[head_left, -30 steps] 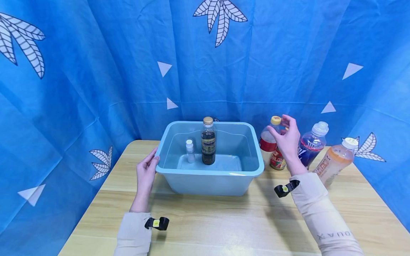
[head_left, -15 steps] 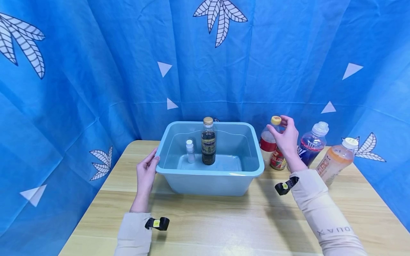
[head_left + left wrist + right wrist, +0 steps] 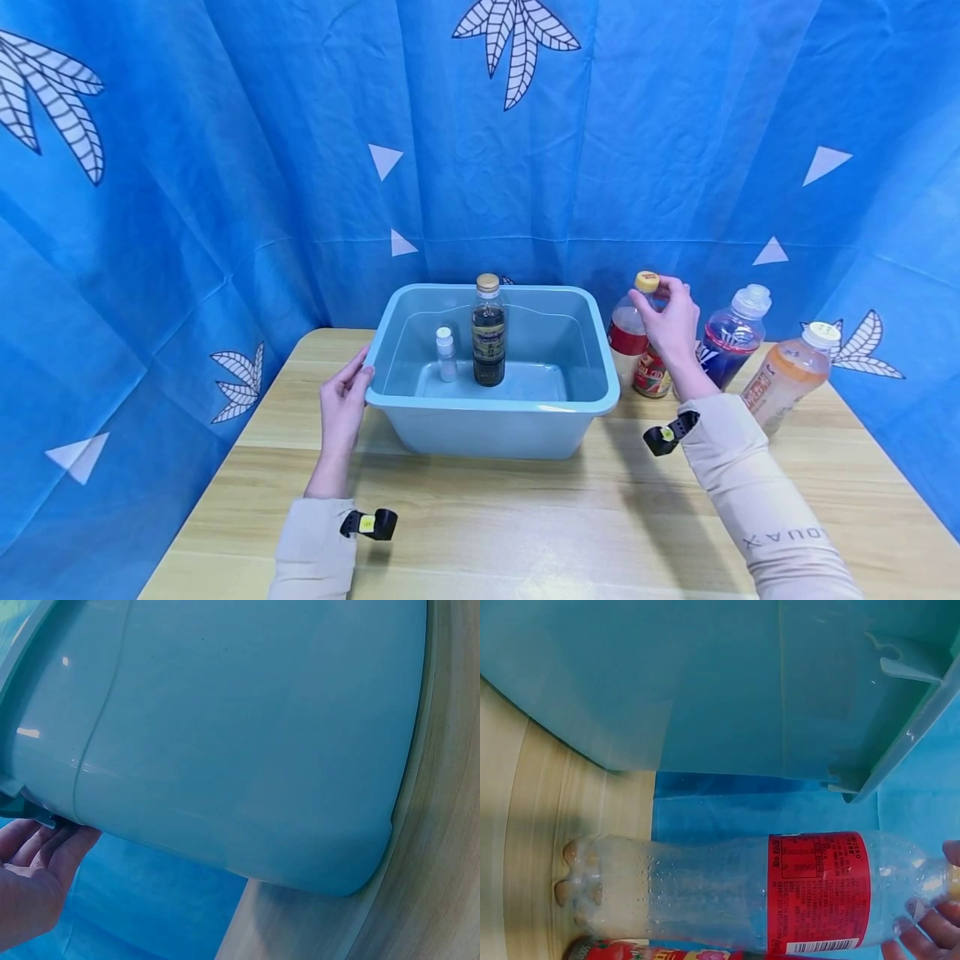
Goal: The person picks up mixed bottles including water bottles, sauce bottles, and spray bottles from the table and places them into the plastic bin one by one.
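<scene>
My left hand (image 3: 345,408) holds the left rim of a light blue plastic tub (image 3: 491,429), thumb on the rim and fingers beneath it, as the left wrist view also shows. Inside the tub stand a dark-filled bottle (image 3: 488,337) with a tan cap and a small white-capped bottle (image 3: 446,358). Right of the tub, my right hand (image 3: 675,325) grips the neck of a clear plastic bottle (image 3: 626,343) just below its yellow cap. This bottle has a red label (image 3: 817,892) and stands upright on the table. Fingers curl about its neck in the right wrist view.
Close beside the clear bottle is a red can-like container (image 3: 651,377), partly hidden by my hand. Farther right stand a blue-labelled bottle (image 3: 729,337) and an orange-and-white bottle (image 3: 787,375). A blue patterned curtain (image 3: 480,167) hangs behind the wooden table (image 3: 480,533).
My right thumb and fingers have come in from around the yellow cap and now grip the bottle's neck. The left hand and the tub have stayed in place.
</scene>
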Demonstrator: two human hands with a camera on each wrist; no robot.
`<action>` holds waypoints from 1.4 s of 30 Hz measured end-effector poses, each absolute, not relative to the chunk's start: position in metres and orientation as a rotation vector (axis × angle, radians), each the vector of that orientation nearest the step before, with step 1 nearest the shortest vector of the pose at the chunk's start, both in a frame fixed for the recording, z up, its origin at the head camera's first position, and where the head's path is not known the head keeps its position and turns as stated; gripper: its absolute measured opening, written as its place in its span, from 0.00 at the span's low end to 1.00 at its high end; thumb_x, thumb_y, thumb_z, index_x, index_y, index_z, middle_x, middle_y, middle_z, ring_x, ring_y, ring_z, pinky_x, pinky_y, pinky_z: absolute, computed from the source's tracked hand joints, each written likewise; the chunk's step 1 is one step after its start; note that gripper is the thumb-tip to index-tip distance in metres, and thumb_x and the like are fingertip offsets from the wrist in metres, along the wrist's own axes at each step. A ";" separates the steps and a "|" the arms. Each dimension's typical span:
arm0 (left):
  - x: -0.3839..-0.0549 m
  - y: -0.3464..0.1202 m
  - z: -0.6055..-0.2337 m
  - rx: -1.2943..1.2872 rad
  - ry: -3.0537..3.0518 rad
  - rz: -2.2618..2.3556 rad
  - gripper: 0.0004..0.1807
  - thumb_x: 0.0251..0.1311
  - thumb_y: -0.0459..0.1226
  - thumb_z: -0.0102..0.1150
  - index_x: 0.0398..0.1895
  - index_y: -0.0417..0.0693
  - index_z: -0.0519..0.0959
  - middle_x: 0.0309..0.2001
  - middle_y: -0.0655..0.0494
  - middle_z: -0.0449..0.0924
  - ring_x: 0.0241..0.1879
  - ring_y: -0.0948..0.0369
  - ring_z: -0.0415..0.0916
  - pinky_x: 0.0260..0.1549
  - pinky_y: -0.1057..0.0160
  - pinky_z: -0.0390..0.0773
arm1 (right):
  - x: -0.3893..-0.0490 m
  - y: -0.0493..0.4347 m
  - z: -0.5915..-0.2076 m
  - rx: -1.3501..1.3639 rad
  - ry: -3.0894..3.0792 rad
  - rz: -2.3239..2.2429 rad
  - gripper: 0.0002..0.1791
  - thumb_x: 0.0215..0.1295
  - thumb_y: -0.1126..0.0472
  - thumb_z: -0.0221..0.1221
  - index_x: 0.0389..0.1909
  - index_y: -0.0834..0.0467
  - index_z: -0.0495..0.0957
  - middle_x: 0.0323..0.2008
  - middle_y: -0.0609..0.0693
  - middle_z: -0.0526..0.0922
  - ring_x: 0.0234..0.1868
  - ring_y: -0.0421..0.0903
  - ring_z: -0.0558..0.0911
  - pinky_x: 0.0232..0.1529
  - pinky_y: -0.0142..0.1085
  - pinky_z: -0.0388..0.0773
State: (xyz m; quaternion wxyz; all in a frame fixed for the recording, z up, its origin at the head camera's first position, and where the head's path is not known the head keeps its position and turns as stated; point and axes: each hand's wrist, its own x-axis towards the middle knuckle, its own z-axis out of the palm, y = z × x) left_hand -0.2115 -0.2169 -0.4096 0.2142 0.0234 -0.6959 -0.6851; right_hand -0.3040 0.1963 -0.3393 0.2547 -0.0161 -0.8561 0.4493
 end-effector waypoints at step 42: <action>-0.233 -0.235 -0.443 0.021 -1.854 -1.979 0.21 0.59 0.40 0.53 0.56 0.47 0.71 0.54 0.48 0.71 0.50 0.56 0.72 0.42 0.63 0.75 | -0.297 0.203 -0.311 0.027 -2.232 1.147 0.23 0.54 0.50 0.60 0.47 0.60 0.76 0.42 0.56 0.80 0.46 0.49 0.76 0.33 0.28 0.71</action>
